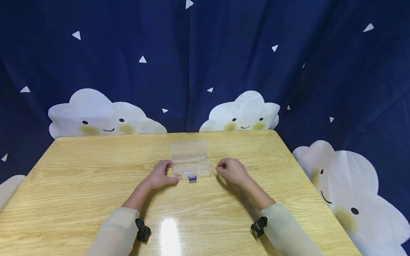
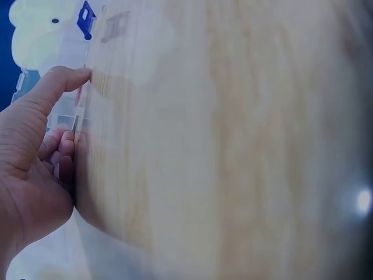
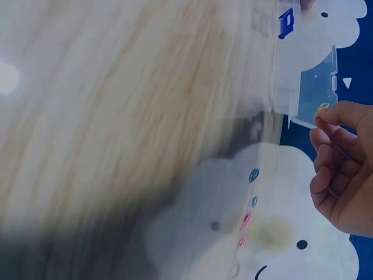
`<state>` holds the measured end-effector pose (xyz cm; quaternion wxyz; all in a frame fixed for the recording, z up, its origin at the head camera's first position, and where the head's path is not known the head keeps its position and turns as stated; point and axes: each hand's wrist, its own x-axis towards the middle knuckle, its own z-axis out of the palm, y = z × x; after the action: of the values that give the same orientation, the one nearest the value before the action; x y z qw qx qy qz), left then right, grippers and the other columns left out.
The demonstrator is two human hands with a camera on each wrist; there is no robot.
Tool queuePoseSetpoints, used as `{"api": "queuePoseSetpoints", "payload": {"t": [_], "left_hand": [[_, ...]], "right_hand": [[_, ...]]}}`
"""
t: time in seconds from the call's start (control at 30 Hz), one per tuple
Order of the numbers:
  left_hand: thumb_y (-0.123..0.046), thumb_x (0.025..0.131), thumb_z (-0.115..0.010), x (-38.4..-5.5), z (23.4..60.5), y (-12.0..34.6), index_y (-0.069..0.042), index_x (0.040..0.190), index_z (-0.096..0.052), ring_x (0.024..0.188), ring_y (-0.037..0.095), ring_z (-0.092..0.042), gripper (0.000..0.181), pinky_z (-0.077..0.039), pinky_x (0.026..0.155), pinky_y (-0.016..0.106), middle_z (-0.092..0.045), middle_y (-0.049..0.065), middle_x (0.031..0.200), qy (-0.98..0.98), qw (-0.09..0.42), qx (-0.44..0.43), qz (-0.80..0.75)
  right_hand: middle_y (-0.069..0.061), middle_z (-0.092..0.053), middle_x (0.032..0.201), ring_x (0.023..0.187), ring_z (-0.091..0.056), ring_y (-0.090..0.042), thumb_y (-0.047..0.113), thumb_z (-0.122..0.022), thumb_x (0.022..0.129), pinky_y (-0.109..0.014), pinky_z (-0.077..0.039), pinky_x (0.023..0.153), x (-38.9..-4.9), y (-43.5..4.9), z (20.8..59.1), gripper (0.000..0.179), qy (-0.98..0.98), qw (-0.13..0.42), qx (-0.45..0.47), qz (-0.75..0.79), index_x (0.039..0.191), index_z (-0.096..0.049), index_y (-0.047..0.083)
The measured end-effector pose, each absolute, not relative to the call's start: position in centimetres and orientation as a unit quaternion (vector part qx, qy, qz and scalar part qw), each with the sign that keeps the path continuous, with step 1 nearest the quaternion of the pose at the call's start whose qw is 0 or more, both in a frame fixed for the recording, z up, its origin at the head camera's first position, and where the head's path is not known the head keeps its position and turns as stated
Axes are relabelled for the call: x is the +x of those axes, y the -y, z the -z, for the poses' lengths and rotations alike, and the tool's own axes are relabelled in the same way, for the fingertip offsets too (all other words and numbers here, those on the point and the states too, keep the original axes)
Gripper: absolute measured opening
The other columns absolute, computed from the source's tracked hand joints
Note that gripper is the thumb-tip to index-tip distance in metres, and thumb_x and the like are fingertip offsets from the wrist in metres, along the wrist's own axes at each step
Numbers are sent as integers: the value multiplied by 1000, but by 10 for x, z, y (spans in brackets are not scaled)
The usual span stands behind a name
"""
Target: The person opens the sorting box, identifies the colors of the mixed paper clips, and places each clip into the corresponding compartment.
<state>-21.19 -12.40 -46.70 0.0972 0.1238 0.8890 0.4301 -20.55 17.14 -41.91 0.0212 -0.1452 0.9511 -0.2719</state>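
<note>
Plastic box (image 1: 192, 166) between hands (image 1: 162, 175) (image 1: 234, 171), yellow paperclip (image 3: 322, 109) beside right edge, tabletop (image 1: 80, 185) around

Partly out of my sight
I lose part of the clear box (image 1: 193, 166) behind the left hand (image 1: 159, 176); the right hand (image 3: 345, 169) hides some of the yellow clip (image 3: 322, 108); the table (image 2: 175, 163) blurs in my left wrist view.

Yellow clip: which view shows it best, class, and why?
The right wrist view: there the yellow clip shows its looped outline in the right hand. The head view gives only a tiny yellow streak; the left wrist view shows none of it.
</note>
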Motion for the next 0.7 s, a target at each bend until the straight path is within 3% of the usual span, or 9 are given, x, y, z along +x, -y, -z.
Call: {"api": "queuePoseSetpoints", "payload": {"t": [0.7], "left_hand": [[-26,72,-78,-211,474,124,2,126,-43,103,25,-41,71,-37,90,38,-44,16,117,-882,92,112,-448]], "right_hand": [[5,-60,69,60,-47,-7,20,-61,86,-23,-39,60,-215,-135,429,13,-941,17,-168,294,82,-71,13]]}}
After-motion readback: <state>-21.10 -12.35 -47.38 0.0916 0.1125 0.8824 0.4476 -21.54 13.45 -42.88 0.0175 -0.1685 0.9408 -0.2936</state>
